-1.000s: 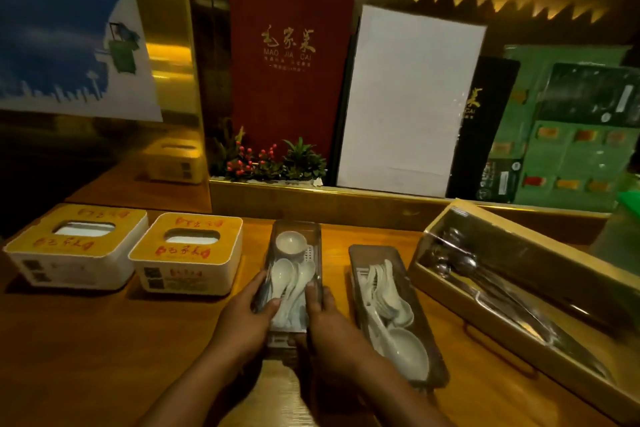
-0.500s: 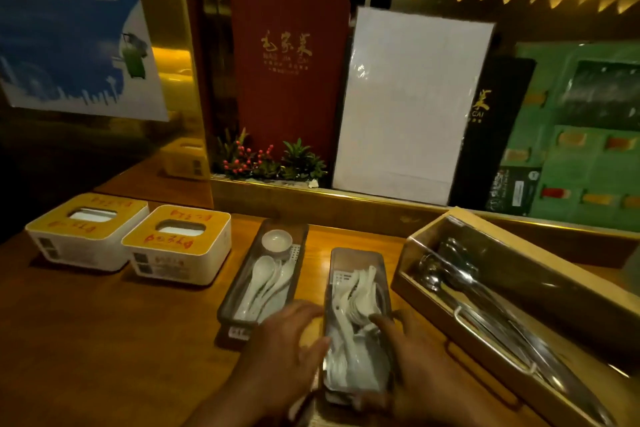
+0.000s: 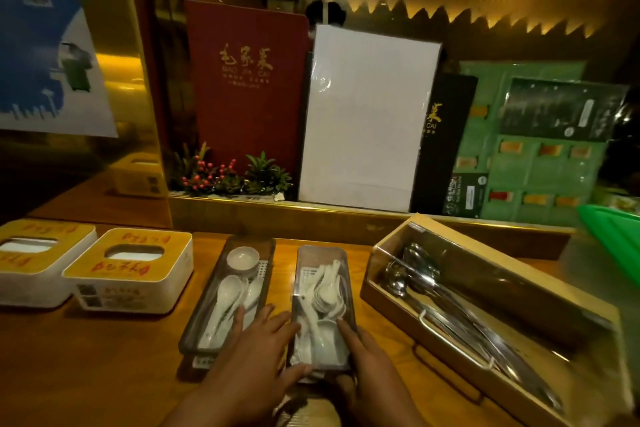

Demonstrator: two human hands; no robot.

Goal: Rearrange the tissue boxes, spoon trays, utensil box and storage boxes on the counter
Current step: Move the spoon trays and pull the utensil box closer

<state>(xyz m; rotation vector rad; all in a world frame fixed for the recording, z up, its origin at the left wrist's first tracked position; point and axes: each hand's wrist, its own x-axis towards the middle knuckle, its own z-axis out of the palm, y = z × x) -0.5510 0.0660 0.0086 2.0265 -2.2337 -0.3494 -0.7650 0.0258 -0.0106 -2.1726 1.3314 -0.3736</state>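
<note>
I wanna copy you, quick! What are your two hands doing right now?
Left hand: open, flat against the right spoon tray.
Right hand: touches the same tray; open or gripping, cannot tell.

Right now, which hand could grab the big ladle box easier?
Probably the right hand: it rests on the side of the spoon tray nearest the utensil box; the left hand is across the tray.

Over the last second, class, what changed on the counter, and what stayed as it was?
Both hands let go of the left spoon tray and moved to the right spoon tray: the left hand rests against its left side, the right hand holds its near end. Tissue boxes and utensil box stayed put.
</note>
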